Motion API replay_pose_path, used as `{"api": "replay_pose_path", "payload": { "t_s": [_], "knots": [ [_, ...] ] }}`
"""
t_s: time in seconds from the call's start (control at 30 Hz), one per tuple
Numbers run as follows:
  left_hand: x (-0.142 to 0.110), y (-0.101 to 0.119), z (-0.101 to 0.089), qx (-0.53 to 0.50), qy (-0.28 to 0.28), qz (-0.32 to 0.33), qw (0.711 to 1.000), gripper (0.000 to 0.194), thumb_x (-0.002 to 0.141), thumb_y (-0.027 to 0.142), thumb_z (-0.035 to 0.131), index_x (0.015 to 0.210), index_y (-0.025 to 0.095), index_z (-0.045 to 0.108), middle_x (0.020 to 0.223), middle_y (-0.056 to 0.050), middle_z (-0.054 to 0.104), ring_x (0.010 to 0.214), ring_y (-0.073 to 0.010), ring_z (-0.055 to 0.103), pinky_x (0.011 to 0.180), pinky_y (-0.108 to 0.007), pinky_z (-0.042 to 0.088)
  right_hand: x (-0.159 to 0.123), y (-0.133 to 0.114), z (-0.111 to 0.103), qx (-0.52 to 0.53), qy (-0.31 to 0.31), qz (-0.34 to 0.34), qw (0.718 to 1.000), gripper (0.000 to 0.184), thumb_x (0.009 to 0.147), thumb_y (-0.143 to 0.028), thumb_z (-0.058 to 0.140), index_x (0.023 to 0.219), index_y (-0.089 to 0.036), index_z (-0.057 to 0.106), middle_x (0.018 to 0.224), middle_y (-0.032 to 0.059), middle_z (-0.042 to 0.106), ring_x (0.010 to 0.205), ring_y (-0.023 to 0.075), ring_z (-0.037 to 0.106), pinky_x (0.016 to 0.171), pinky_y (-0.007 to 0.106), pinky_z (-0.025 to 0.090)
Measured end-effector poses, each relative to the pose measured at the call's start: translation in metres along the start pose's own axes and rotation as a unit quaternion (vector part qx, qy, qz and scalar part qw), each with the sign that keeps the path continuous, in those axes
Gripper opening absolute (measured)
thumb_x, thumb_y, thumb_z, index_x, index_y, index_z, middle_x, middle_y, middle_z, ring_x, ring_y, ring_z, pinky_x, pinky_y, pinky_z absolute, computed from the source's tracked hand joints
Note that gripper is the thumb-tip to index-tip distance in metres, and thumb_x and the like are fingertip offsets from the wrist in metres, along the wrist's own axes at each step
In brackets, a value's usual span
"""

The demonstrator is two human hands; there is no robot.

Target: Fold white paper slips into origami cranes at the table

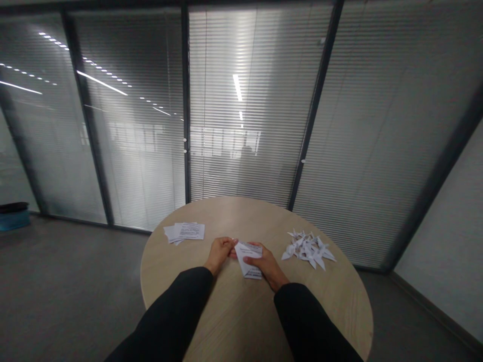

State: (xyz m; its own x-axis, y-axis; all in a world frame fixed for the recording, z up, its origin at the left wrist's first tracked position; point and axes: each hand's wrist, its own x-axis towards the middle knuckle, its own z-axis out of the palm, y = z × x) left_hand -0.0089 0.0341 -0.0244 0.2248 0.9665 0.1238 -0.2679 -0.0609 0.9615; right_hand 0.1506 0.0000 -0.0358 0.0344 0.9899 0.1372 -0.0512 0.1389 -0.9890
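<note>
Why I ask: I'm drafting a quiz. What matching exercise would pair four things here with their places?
1. folded sheet
2. flat sheets
3. heap of pointed paper shapes
4. blue object

A. right side of the table
B. the picture's left edge
C. left side of the table
D. gripped by the right hand

Pairs: 1-D, 2-C, 3-A, 4-B

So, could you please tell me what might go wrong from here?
The paper could crease or tear if the left hand at its corner and the right hand on its side pull unevenly. The folded shapes lie piled to the right, so the right sleeve might knock some. The overlapping sheets on the left could slide if brushed.
</note>
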Motion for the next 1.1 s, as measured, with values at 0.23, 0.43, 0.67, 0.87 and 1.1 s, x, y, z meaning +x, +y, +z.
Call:
{"api": "replay_pose_path", "payload": {
  "t_s": [0.23, 0.43, 0.67, 0.87, 1.1],
  "knots": [
    [-0.004, 0.008, 0.003, -0.005, 0.004, -0.005, 1.0, 0.043, 0.052, 0.053, 0.075, 0.058, 0.013, 0.06, 0.058, -0.006, 0.067, 0.054, -0.0183, 0.064, 0.059, -0.029, 0.051, 0.001, 0.001, 0.0, 0.004, -0.02, -0.004, 1.0, 0.063, 0.044, -0.025, 0.083, 0.101, -0.019, 0.056, 0.093, 0.0056, 0.069, 0.087, 0.0258, 0.064, 0.077, 0.039, 0.05],
    [-0.005, 0.009, 0.005, -0.004, 0.016, 0.002, 1.0, 0.042, 0.052, 0.053, 0.075, 0.056, 0.014, 0.058, 0.056, -0.004, 0.065, 0.052, -0.0167, 0.062, 0.057, -0.028, 0.05, 0.003, 0.003, -0.002, -0.006, -0.025, -0.009, 1.0, 0.064, 0.046, -0.025, 0.082, 0.104, -0.019, 0.055, 0.094, 0.0052, 0.068, 0.087, 0.025, 0.064, 0.076, 0.038, 0.05],
    [-0.001, 0.005, 0.003, -0.016, 0.011, 0.016, 1.0, 0.044, 0.05, 0.053, 0.075, 0.057, 0.014, 0.057, 0.052, -0.002, 0.062, 0.048, -0.0148, 0.059, 0.054, -0.027, 0.049, 0.003, 0.002, -0.001, -0.013, -0.019, -0.017, 1.0, 0.064, 0.046, -0.023, 0.081, 0.104, -0.019, 0.055, 0.094, 0.0053, 0.068, 0.087, 0.0246, 0.063, 0.076, 0.037, 0.049],
    [0.002, 0.001, 0.002, -0.008, -0.009, 0.003, 1.0, 0.046, 0.051, 0.055, 0.074, 0.061, 0.013, 0.058, 0.057, -0.004, 0.064, 0.052, -0.016, 0.061, 0.058, -0.028, 0.049, 0.002, 0.001, -0.001, -0.033, -0.003, -0.022, 0.999, 0.061, 0.045, -0.021, 0.08, 0.102, -0.019, 0.056, 0.091, 0.0046, 0.068, 0.086, 0.0242, 0.063, 0.077, 0.037, 0.049],
    [0.002, -0.003, -0.001, 0.045, -0.026, 0.001, 0.999, 0.047, 0.051, 0.052, 0.076, 0.068, 0.009, 0.066, 0.064, -0.007, 0.067, 0.058, -0.0163, 0.062, 0.058, -0.027, 0.049, 0.003, 0.003, -0.001, -0.023, 0.003, -0.019, 1.0, 0.061, 0.046, -0.023, 0.08, 0.102, -0.02, 0.056, 0.089, 0.004, 0.068, 0.084, 0.0245, 0.064, 0.074, 0.037, 0.05]
  ]
}}
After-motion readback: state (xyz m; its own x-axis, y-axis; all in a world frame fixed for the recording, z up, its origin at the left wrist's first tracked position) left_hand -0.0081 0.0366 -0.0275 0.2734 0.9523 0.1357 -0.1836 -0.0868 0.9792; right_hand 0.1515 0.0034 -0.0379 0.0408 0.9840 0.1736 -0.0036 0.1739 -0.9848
